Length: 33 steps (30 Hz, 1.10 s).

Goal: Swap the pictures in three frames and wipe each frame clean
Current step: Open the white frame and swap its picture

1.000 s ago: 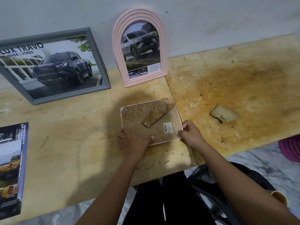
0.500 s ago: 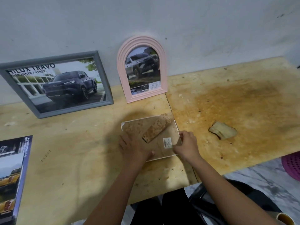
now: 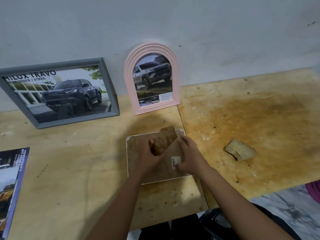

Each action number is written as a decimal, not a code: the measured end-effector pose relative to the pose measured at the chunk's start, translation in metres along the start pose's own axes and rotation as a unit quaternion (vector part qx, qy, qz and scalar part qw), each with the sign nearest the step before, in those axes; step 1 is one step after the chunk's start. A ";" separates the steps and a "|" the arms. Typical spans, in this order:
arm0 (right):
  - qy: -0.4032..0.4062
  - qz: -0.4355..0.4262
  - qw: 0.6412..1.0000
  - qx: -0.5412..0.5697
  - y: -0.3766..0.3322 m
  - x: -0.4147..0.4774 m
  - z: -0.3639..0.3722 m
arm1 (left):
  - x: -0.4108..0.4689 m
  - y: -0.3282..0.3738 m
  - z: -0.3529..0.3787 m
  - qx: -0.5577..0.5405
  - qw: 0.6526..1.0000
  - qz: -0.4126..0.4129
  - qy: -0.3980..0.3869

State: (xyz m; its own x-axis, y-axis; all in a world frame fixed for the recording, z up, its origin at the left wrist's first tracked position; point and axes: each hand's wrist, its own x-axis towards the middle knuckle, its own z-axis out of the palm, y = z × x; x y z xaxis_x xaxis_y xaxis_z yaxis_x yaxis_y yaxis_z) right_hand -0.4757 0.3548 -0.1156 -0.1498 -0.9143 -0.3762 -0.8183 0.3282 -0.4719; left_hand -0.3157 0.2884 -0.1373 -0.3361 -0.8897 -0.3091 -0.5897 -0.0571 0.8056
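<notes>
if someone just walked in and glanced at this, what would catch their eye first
Probably both hands, left hand and right hand, working on the white frame lying face down at the table's near middle, its brown easel stand lifted. Next, the pink arched frame and grey frame leaning on the wall, both showing trucks. A crumpled cloth lies right.
</notes>
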 end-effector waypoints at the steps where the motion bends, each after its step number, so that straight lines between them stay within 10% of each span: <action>1: -0.030 -0.024 0.999 -0.024 -0.002 0.001 -0.001 | -0.002 -0.002 0.000 -0.004 1.000 0.006 -0.005; 14: -0.148 -0.028 0.982 -0.115 -0.009 0.018 0.011 | 0.002 -0.021 0.011 0.018 1.000 -0.002 -0.002; 33: 0.029 0.053 0.991 0.123 -0.009 -0.027 0.040 | 0.002 -0.018 0.008 -0.042 0.997 0.054 -0.039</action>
State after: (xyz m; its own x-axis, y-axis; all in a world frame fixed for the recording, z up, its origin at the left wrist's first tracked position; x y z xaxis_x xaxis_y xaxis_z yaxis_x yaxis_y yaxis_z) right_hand -0.4425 0.3864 -0.1330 -0.2648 -0.8813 -0.3913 -0.6368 0.4646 -0.6154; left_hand -0.3120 0.2911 -0.1566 -0.4527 -0.8545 -0.2545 -0.4840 -0.0042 0.8750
